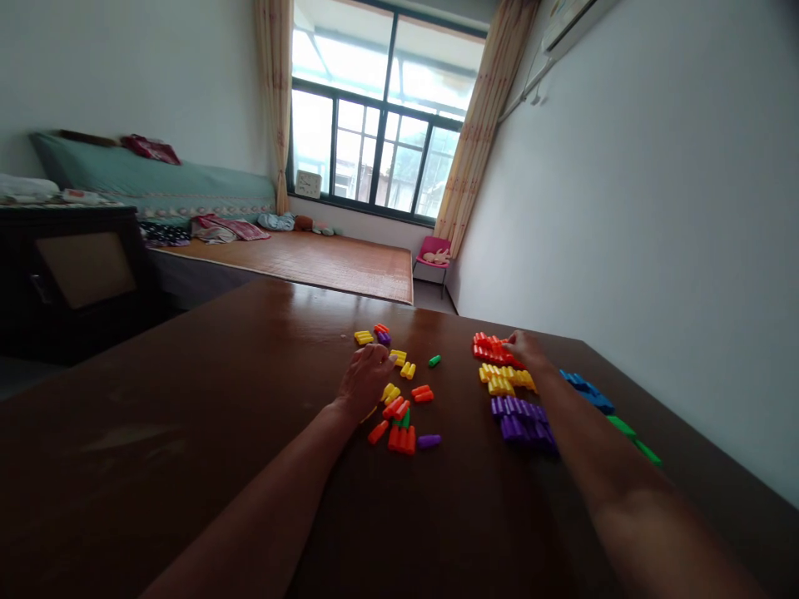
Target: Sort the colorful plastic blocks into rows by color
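A: Where's everything, quick?

B: All on the glossy dark-brown table (205,408). Mid-table, a loose scatter: short yellow plastic-looking tubes (408,371), stubby orange-red plastic-looking tubes (423,395), one lone bright-green tube (434,360), one lone purple tube (429,441). On the R, packed groups, far to near: small red tubes (488,353), a yellow tube group (503,385), a purple tube group (521,423); farther R, a blue tube group (588,393) and a green tube group (622,428).

A: And the hands?

B: L hand (367,376) is curled by the loose yellows, fingers bent — can't tell if a piece is inside. R hand (525,348) has fingertips at the right end of the red group; pinching or only touching, can't tell.

A: How'll they handle?

B: Prob. v. light and stiff, hard to break. Smooth-looking, so they may skid or roll on that shiny top, esp. the lone ones.

A: Best grip?

B: Thumb + index across the middle of the barrel, not the ends. For a side-by-side set, pinch the two outer sides, approx. halfway along, and lift level — light pressure, or the neighbours could get nudged.
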{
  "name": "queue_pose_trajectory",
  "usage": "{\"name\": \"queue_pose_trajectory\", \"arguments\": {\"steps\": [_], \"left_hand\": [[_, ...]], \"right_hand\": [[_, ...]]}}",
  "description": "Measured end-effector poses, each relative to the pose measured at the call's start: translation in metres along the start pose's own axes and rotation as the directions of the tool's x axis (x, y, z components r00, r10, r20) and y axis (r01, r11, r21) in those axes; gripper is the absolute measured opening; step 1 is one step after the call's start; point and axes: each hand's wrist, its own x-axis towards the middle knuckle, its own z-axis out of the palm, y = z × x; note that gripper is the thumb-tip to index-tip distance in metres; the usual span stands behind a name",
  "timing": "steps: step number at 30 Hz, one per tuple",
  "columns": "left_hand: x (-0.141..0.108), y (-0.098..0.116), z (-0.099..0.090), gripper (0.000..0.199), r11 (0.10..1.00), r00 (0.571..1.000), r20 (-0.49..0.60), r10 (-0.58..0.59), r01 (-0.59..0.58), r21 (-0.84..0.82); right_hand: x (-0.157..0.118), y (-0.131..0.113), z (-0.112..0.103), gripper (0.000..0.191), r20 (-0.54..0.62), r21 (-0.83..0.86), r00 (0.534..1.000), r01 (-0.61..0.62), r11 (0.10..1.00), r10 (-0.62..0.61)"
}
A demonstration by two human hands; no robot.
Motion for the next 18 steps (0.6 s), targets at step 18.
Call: {"name": "queue_pose_trajectory", "arguments": {"steps": [18], "left_hand": [[-0.003, -0.042, 0.012, 0.038, 0.764, 0.783, -0.035, -0.621, 0.596, -0.248]], "right_hand": [[0.005, 0.003, 0.014, 0.023, 0.083, -0.056, 0.993, 0.085, 0.995, -0.08]]}}
